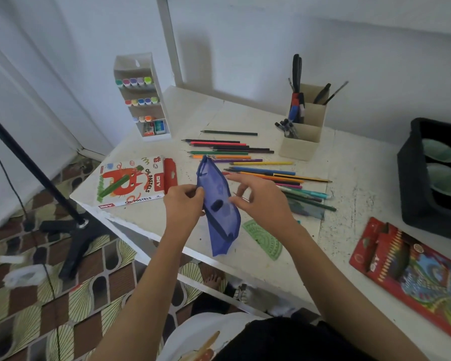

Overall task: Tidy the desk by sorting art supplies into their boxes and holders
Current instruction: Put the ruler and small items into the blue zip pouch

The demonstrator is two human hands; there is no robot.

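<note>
Head view: the blue mesh pouch [214, 183] is being held up just above the desk [349, 201] at centre frame, tilted, its dark zip running along the lower edge. The left grip [184, 201], a bare hand, is pinching the pouch's left edge between thumb and fingers. The right grip [263, 201] is sitting at the pouch's right side with fingers partly curled; whether it is grasping the mesh cannot be told.

Loose coloured pencils [248, 162] are lying in a spread behind the pouch, running from centre towards the right. A green protractor [264, 237] is lying flat just right of the pouch's bottom end.

A pastel box [130, 182] is lying at centre left, showing "OIL PASTELS" on its face and side, with "DIY" in red panels. A red pencil box [412, 274] is lying at lower right; its lettering is blurring beyond reliable reading.

A white marker rack [141, 100] is standing at upper left, a beige pen holder [301, 138] at upper centre-right, and a black tray [412, 178] at the right edge.
</note>
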